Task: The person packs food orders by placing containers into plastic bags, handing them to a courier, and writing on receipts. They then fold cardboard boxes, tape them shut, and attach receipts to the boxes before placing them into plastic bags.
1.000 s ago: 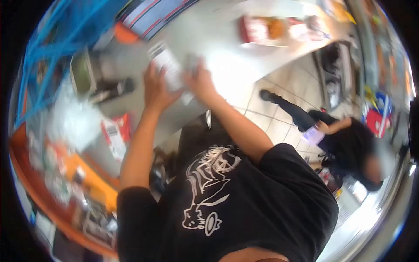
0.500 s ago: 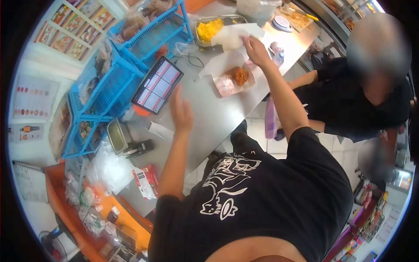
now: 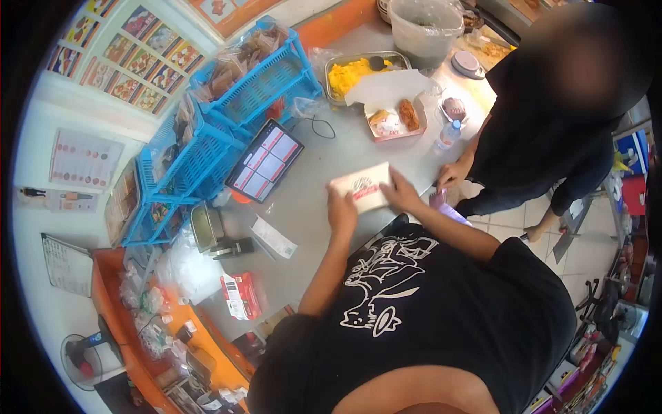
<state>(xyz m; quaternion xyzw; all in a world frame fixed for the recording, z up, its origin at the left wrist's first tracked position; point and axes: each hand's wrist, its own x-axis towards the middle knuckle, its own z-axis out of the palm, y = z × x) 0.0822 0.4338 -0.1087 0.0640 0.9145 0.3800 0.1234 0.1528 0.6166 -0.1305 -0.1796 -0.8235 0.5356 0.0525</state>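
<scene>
A cream-coloured closed box (image 3: 371,188) with a dark logo and red print is held between my two hands over the metal table's near edge. My left hand (image 3: 342,209) grips its left side, and my right hand (image 3: 402,190) has hold of the right side. Beyond it stands an open paper box (image 3: 396,128) with a piece of fried food and a wrapped item inside, its lid tilted back. A tablet (image 3: 265,161) showing a grid of panels lies to the left of my hands.
Metal tray with yellow food (image 3: 339,80), bottle (image 3: 448,134), wrapped item (image 3: 454,109), receipt (image 3: 274,237), blue baskets (image 3: 186,152) and red-white box (image 3: 243,295) lie around. A co-worker (image 3: 545,131) stands at the right, one hand (image 3: 456,172) by the table edge.
Both hands have come together around the cream box, which was not seen between them before. The open box now sits farther off, and the co-worker has come closer to the table.
</scene>
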